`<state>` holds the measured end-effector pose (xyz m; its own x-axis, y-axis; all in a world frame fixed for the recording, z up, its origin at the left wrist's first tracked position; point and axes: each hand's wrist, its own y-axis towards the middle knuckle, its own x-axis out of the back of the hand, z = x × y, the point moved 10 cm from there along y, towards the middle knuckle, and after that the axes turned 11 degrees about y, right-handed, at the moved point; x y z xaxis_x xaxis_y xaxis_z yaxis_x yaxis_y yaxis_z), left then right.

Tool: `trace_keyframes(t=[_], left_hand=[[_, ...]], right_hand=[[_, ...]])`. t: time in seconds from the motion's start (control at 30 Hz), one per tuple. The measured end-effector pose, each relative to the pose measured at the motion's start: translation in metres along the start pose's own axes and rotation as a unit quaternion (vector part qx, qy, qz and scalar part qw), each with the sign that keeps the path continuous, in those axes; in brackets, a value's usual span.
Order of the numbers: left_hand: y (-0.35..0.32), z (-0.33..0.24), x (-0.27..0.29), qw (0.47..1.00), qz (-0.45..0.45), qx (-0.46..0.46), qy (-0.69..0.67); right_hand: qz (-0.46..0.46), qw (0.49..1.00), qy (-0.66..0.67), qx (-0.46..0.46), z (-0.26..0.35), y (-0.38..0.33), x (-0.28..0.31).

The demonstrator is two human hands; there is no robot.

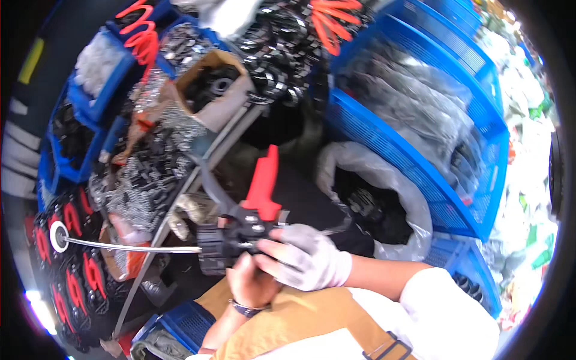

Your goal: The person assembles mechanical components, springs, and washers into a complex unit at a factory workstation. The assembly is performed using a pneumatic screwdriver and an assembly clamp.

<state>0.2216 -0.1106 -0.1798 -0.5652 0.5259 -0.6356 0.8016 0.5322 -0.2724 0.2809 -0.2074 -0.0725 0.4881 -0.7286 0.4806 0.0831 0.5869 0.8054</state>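
In front of my body I hold a black mechanical device [247, 225] with a red lever [263, 186], a ribbed black part and a curved dark arm. A thin metal rod [132, 245] runs from it to the left, ending in a white ring [59, 237]. My bare left hand [255, 283], with a dark band at the wrist, is closed on the device's lower side. My right hand [306, 258], in a pale glove, grips it from the right with bent fingers. Part of each grip is hidden.
Left of me a workbench bears small metal parts [150, 174], a cardboard box [213, 90] and several red-and-black pieces [72, 276]. A bag-lined bin [414, 210] of black parts stands right, below a blue crate [408, 174]. Red coiled tubing [143, 42] hangs far left.
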Motion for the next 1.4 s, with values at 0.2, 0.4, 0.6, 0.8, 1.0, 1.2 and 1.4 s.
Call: trace_keyframes(t=[0.2, 0.4, 0.6, 0.8, 1.0, 1.2, 1.4], left_hand=[[0.023, -0.042, 0.004, 0.990, 0.049, -0.061, 0.115], [0.005, -0.028, 0.033, 0.934, -0.031, -0.121, 0.334], [-0.002, -0.043, 0.011, 0.787, -0.027, -0.111, 0.606], [0.024, -0.031, 0.005, 0.988, 0.104, 0.068, 0.096], [0.046, -0.073, -0.035, 0.977, 0.128, -0.161, -0.051], [0.027, -0.093, -0.009, 0.986, 0.045, -0.155, 0.042], [0.023, -0.106, 0.020, 0.989, 0.081, -0.122, 0.021]], right_hand=[[-0.037, 0.893, -0.041, -0.446, -0.128, -0.140, 0.051], [0.181, 0.669, -0.293, -0.659, -0.225, -0.364, 0.050], [0.076, 0.645, -0.194, -0.735, -0.223, -0.361, 0.063], [-0.324, 0.678, 0.395, -0.528, -0.152, -0.112, 0.080], [-0.033, 0.995, 0.041, -0.085, -0.054, 0.084, 0.019], [0.034, 0.992, 0.090, 0.078, -0.016, 0.074, -0.059], [0.049, 0.987, 0.011, 0.150, -0.011, 0.070, -0.087]])
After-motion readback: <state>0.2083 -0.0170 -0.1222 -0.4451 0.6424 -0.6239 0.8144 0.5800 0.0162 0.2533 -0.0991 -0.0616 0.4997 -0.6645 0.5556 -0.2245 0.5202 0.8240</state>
